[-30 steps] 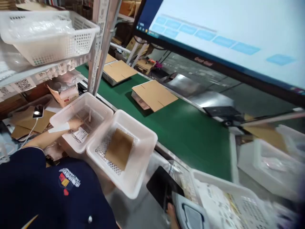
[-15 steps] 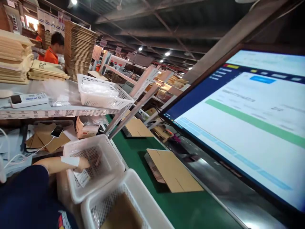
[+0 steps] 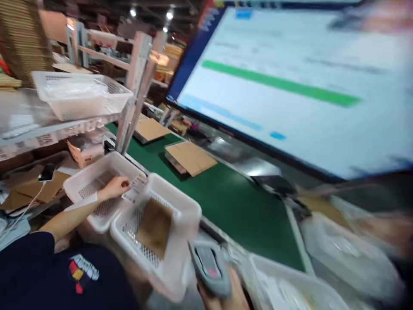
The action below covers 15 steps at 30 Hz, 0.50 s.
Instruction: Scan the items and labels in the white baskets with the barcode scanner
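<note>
My left hand (image 3: 113, 188) is closed on the edge of a small packet with a printed white label (image 3: 136, 187). It is above the rim between two white plastic baskets. The left basket (image 3: 73, 183) is under my forearm, while the nearer basket (image 3: 189, 211) has a brown cardboard piece (image 3: 155, 228) inside. At the bottom, my right hand (image 3: 230, 290) is wrapped round a grey handheld barcode scanner (image 3: 211, 268), its top facing me. The scanner is beside the nearer basket, apart from the packet.
A green conveyor belt (image 3: 222, 202) carries flat cardboard boxes (image 3: 192, 157). Above it hangs a large monitor (image 3: 274, 86). On the left, a shelf holds a white basket of clear bags (image 3: 80, 101). Another white bin (image 3: 290, 288) sits bottom right, near blurred plastic bags (image 3: 348, 249).
My left hand has risen out of the left basket with the labelled packet and moved right. My right hand has come into view with the scanner. The view has turned right and down.
</note>
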Motion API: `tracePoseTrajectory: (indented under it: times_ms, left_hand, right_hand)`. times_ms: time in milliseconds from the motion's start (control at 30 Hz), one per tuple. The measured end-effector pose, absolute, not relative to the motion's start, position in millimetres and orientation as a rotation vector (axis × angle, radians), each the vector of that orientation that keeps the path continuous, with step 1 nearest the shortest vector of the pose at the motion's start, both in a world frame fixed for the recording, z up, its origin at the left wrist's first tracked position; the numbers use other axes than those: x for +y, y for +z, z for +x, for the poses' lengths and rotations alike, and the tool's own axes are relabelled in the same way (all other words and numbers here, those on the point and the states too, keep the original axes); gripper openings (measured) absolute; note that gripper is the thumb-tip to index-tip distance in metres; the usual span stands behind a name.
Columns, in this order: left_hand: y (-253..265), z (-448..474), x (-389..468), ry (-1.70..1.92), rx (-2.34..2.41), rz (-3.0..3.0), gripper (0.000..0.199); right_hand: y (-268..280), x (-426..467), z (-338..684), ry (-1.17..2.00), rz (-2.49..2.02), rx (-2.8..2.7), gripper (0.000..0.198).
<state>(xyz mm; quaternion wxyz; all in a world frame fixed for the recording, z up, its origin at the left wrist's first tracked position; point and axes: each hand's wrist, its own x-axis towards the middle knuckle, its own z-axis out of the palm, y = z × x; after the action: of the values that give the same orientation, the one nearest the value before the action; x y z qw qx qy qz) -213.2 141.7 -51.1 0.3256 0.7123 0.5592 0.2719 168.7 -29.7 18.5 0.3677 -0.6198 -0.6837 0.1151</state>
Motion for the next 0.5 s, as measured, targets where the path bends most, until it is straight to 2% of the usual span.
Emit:
tracePoseTrajectory:
  times_ms: [100, 300, 500]
  left_hand:
    - [-47.7, -165.2, 139.0, 0.721, 1.322, 1.916, 0.023]
    - [-52.0, -113.8, 120.7, 0.752, 1.158, 1.853, 0.024]
    - [-59.0, -125.7, 131.2, 0.790, 1.418, 1.716, 0.036]
  right_hand:
    - [34.8, -40.3, 139.9, 0.386, -1.663, -1.771, 0.015]
    - [43.0, -14.3, 125.0, 0.538, -1.746, -1.879, 0.030]
    - [17.3, -41.1, 158.5, 0.613, -1.737, -1.828, 0.021]
